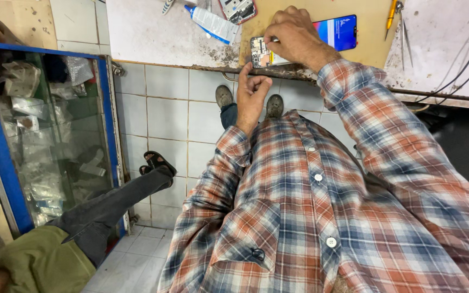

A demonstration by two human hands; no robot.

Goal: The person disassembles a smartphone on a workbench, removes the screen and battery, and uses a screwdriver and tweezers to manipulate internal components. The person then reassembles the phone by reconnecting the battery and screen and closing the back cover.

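My right hand (295,37) rests on an opened phone (261,52) with its circuit board bare, lying at the workbench edge. Its fingers press on the phone's upper side. A second phone (338,31) with a lit blue screen lies just behind that hand. My left hand (251,95) hangs below the bench edge, in front of my plaid shirt, fingers loosely curled with nothing visible in them. Both plaid sleeves reach up from the bottom of the view.
A white tube (210,23) and another opened device (238,9) lie on the bench (153,38). Tweezers (405,27) and a yellow tool (390,13) sit at right, with black cables (462,70). A blue-framed glass cabinet (50,141) stands left. Another person's leg (120,201) stretches across the floor.
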